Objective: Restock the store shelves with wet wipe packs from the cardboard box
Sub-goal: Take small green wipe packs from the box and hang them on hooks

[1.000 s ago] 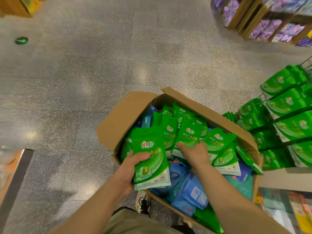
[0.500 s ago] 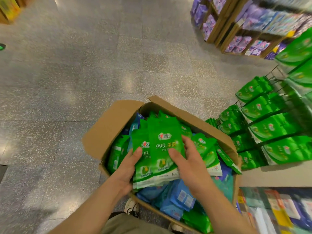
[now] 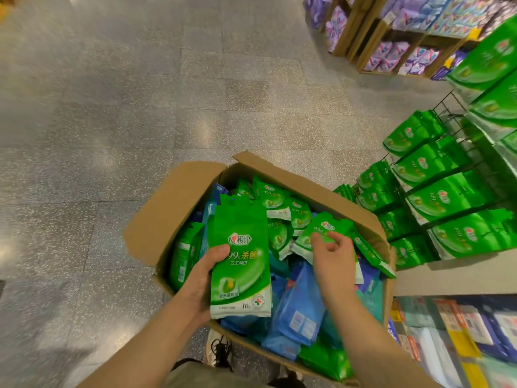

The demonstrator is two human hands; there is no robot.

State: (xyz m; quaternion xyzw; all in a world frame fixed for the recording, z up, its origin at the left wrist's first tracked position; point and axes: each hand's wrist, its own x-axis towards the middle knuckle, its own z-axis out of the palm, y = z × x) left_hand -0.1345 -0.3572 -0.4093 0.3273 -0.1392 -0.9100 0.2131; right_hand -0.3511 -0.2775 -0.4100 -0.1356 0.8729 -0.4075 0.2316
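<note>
Bare forearms, no sleeves visible. Khaki trousers [image 3: 195, 376]. Light sneaker [image 3: 219, 350] with dark laces.

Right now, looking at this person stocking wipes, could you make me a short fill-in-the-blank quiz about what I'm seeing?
1. The left hand holds a stack of ____ wipe packs by its side.
2. The right hand has its fingers on another green pack that lies inside the ____ box.
3. Low in the box, under the green ones, lie ____ packs.
4. The rack of hanging green packs stands to the person's ____.

Missing words: green; cardboard; blue; right
</note>
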